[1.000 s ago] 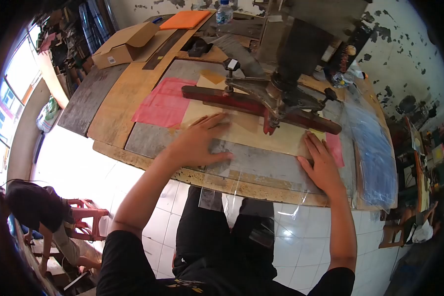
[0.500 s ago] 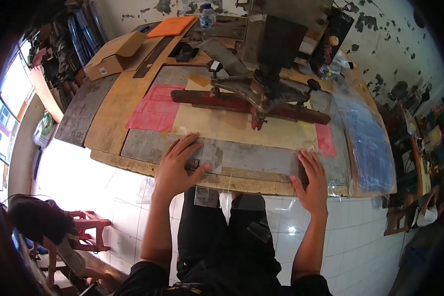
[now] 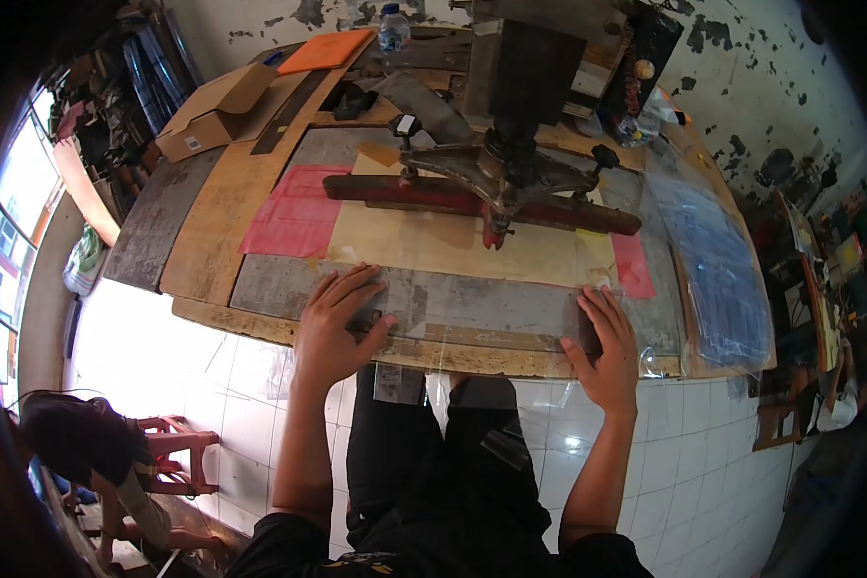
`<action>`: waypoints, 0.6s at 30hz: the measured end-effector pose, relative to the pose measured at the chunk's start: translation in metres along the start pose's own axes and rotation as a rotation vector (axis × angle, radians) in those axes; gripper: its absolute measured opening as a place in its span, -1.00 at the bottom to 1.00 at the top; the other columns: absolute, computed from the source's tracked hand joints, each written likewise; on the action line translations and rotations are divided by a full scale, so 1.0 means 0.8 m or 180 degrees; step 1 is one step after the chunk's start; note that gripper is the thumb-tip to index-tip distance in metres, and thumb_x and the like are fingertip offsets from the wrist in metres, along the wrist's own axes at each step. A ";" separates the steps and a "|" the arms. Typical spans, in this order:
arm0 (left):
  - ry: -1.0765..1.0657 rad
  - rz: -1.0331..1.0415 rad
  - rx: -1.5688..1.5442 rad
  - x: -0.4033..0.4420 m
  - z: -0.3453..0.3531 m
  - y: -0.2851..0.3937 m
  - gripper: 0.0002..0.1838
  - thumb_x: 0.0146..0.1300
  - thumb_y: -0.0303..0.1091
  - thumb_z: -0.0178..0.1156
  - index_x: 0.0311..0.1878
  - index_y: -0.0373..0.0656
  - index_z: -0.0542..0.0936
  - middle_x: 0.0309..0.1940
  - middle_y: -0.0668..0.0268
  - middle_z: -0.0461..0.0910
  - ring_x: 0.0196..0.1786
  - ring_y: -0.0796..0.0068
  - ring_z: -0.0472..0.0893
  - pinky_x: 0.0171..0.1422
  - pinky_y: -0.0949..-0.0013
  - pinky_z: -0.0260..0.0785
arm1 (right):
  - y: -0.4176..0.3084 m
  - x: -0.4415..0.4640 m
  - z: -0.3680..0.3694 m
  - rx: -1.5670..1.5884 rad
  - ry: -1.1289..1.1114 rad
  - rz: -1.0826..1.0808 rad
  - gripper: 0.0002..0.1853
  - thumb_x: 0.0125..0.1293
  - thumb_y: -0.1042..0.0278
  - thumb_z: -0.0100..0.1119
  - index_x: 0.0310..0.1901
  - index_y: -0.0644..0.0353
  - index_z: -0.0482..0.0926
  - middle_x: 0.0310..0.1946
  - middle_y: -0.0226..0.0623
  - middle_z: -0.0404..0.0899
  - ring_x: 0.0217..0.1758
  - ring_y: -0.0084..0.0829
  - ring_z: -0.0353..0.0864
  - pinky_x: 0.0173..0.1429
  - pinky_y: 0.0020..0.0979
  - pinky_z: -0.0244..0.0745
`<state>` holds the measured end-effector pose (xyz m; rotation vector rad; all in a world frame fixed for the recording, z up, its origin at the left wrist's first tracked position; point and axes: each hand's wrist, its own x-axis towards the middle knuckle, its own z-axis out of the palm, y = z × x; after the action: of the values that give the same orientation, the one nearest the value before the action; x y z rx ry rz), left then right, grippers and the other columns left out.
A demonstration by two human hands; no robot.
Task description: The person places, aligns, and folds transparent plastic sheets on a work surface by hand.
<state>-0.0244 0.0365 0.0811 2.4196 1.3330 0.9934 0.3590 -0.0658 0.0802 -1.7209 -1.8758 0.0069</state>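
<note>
- A worker wears a black shirt (image 3: 443,539) with short sleeves (image 3: 284,541) ending near the elbows.
- A small, pale print (image 3: 371,561) marks the shirt's front.
- Black trousers (image 3: 387,462) cover both legs; left hand (image 3: 332,332) and right hand (image 3: 607,356) are bare.

My left hand (image 3: 335,318) and right hand (image 3: 605,345), palms down and well apart.
My left fingers (image 3: 354,279) fan forward and slightly inward, the left thumb (image 3: 380,333) splayed toward the right; my right fingers (image 3: 615,316) lie closer together, the right thumb (image 3: 576,356) angled inward. My left forearm (image 3: 305,443) and right forearm (image 3: 599,462) stretch out ahead of me, roughly parallel.
</note>
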 end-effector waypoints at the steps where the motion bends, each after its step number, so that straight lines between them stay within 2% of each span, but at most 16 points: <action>1: -0.0003 0.0002 -0.0003 0.000 0.000 0.000 -0.55 0.21 -0.27 0.47 0.18 -0.13 0.75 0.36 0.22 0.67 0.52 0.11 0.54 0.68 -0.10 0.24 | 0.000 0.000 0.000 0.0016 0.0002 0.0015 -0.37 0.39 0.07 0.43 0.39 0.23 0.59 0.49 -0.20 0.53 0.68 -0.05 0.30 0.70 0.02 0.20; 4: -0.0014 -0.0019 0.0020 -0.001 0.000 0.000 -0.56 0.22 -0.29 0.46 0.18 -0.12 0.75 0.36 0.23 0.67 0.52 0.13 0.54 0.67 -0.10 0.25 | -0.001 -0.001 0.001 0.0031 -0.0012 0.0059 -0.37 0.39 0.06 0.43 0.39 0.22 0.59 0.50 -0.21 0.53 0.68 -0.07 0.30 0.70 0.03 0.19; 6: 0.0012 0.0035 0.0122 -0.001 0.001 -0.002 -0.58 0.26 -0.20 0.46 0.15 -0.14 0.76 0.34 0.25 0.68 0.49 0.17 0.56 0.65 -0.07 0.28 | 0.000 -0.001 0.001 0.0031 -0.0027 0.0084 -0.37 0.39 0.05 0.43 0.40 0.21 0.59 0.50 -0.21 0.53 0.68 -0.07 0.30 0.70 0.03 0.19; 16: 0.0003 0.0033 0.0118 0.000 0.000 -0.001 -0.60 0.25 -0.22 0.45 0.13 -0.13 0.76 0.33 0.26 0.69 0.50 0.17 0.56 0.66 -0.07 0.27 | 0.001 -0.001 0.001 0.0007 -0.0053 0.0114 -0.33 0.40 -0.04 0.41 0.40 0.20 0.59 0.50 -0.22 0.52 0.69 -0.08 0.29 0.71 0.04 0.17; 18: 0.0007 0.0012 0.0070 0.000 -0.001 0.000 -0.60 0.21 -0.31 0.44 0.13 -0.12 0.75 0.34 0.24 0.69 0.50 0.13 0.56 0.66 -0.10 0.25 | 0.002 0.000 0.001 0.0000 -0.0048 0.0105 -0.33 0.40 -0.04 0.41 0.40 0.20 0.59 0.50 -0.22 0.52 0.69 -0.08 0.29 0.71 0.04 0.17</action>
<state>-0.0246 0.0364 0.0818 2.4387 1.3473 0.9879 0.3597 -0.0653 0.0787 -1.7565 -1.8581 0.0329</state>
